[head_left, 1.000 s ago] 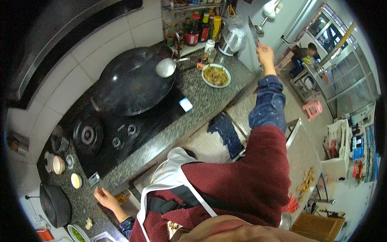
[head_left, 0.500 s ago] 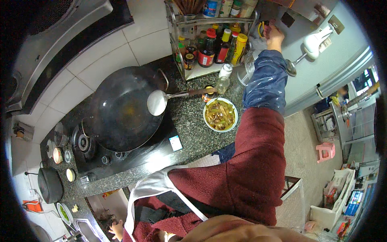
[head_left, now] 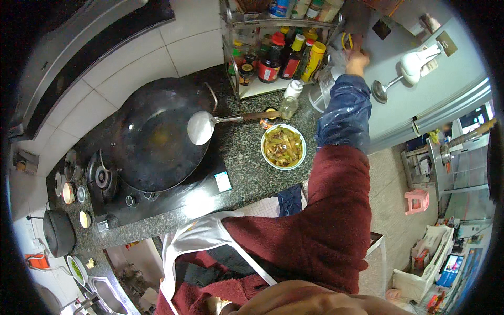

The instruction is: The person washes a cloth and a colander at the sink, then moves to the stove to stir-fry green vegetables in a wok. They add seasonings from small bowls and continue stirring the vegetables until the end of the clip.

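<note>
My right hand (head_left: 357, 61) reaches to the far right, between the bottle rack and the grey panel. Its fingers look curled, and what they grip, if anything, is hidden. A yellow loop-shaped handle (head_left: 346, 41) shows right beside the fingers. A blue sleeve cover (head_left: 344, 113) is on that forearm. Below it is a white bowl of cooked green and brown food (head_left: 283, 147). A wok (head_left: 157, 136) sits over the stove, with a metal ladle (head_left: 202, 127) lying from its rim to the counter. My left hand is out of view.
A metal rack (head_left: 283, 89) holds several sauce bottles and jars. A small glass jar (head_left: 289, 107) stands beside the ladle's handle. A white holder (head_left: 417, 63) with a spoon hangs on the panel. At lower left are a dark pot (head_left: 59, 232) and a sink (head_left: 107, 296).
The view has shifted slightly. My left hand, seen at the lower left before, has gone out of view. My right hand stays by the yellow handle, a little lower in the picture.
</note>
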Action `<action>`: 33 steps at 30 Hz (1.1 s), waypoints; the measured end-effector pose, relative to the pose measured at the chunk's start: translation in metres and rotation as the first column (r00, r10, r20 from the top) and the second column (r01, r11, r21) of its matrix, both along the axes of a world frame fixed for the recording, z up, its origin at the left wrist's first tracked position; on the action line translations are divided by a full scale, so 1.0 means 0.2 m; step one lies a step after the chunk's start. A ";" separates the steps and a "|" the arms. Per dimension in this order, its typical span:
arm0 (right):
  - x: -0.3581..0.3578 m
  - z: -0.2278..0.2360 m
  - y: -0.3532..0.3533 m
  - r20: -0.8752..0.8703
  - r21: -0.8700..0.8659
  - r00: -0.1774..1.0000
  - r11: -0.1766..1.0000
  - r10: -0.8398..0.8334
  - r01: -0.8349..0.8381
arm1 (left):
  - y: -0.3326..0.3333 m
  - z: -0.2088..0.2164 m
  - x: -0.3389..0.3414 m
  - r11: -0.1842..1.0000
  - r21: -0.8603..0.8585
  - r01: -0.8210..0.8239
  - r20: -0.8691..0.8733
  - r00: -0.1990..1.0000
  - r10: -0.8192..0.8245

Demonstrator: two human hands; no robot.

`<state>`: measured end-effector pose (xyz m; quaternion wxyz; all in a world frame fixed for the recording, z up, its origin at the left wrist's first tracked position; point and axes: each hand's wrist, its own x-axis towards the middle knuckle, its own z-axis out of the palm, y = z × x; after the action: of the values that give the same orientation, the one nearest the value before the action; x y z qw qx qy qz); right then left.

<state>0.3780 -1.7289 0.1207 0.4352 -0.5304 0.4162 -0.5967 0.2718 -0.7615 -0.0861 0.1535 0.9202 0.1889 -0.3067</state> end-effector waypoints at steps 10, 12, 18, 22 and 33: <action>-0.14 -0.29 1.59 0.026 -0.111 0.724 0.722 0.689 -0.683 | 0.37 -0.15 -0.22 0.961 -0.256 -0.105 0.022 0.993 0.114; -0.14 -0.39 2.10 0.059 -0.188 0.086 0.096 0.995 -0.977 | 0.42 -0.26 -0.19 0.906 -0.366 -0.212 0.059 0.966 0.250; -0.11 -0.55 3.60 0.294 0.226 -0.491 -0.559 0.820 -0.797 | 0.80 -0.46 -0.06 0.510 -0.729 -0.457 0.277 0.484 0.830; 0.04 -0.59 4.24 0.127 0.303 -0.726 -0.723 0.676 -0.621 | 1.39 -0.22 0.23 0.832 -0.246 -0.498 0.778 0.411 0.476; 0.03 -0.69 5.74 0.177 0.502 -0.694 -0.671 0.697 -0.546 | 2.64 -0.10 0.92 0.961 0.274 0.034 0.582 0.790 -0.194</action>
<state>0.3839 -0.5802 -0.0182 0.6938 -0.6039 -0.1320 0.3694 0.4563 -0.2344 -0.1051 0.0698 0.9912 0.1108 0.0198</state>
